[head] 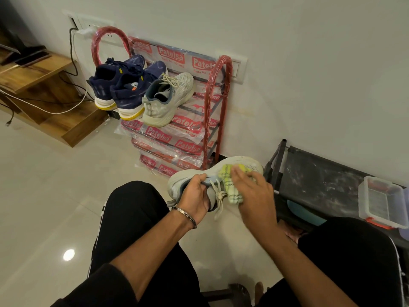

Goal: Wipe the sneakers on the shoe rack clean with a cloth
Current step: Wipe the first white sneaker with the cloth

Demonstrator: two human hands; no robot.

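A pale grey sneaker [247, 165] lies on its side in front of my knees. My left hand [195, 193] grips it at the collar, near the loose laces. My right hand [254, 191] presses a yellow-green checked cloth [230, 185] against the sneaker's upper, fingers fairly straight over the cloth. On the top shelf of the red shoe rack [218, 89] stand the matching pale grey sneaker [168, 100] and two navy sneakers [119, 89] with yellow-edged soles.
The rack's lower shelves are wrapped in printed plastic. A black low rack [318, 180] with a clear plastic box [382, 202] stands at the right. A wooden unit [44, 89] with cables and a phone is at the left. Glossy floor tiles [55, 196] lie below.
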